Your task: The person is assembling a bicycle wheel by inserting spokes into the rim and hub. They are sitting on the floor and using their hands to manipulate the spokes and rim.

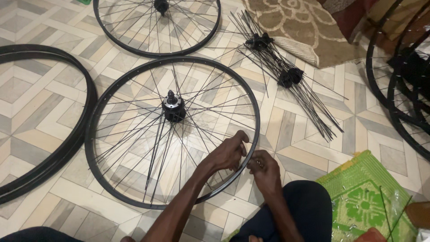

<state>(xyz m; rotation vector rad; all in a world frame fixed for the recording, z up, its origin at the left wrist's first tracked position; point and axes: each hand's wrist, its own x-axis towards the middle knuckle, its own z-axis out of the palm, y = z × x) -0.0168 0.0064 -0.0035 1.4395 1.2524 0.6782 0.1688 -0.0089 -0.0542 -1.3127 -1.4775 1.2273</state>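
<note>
A person is sitting on a tiled floor [45,112] and working on a bicycle wheel [172,132] that is lying flat in front of them. The wheel is sitting in the middle of the view, just far and left of the person's knees, its black rim [92,148] ringing a dark hub [174,109] that is standing upright at the centre. Thin spokes [154,152] are fanning out from the hub, some loose and crossing one another.

The left hand [229,153] is reaching in over the near right part of the rim, its fingers curling and pinching at a spoke end just inside the rim. The right hand [264,169] is sitting just outside the rim at the same spot, its fingertips closing on something too small to make out, right against the rim's edge. The two hands are almost touching across the rim.

At the far edge another laced wheel [156,27] is lying flat. To the left, bare black rims [53,148] are stacking in a curve. To the far right of the wheel, two bundles of spokes with hubs [286,76] are lying across the tiles, just near a brown rug [304,27]. More rims [403,89] are leaning at the right edge. A green mat [363,197] is lying near right, beside the person's dark-clad knee [304,206].
</note>
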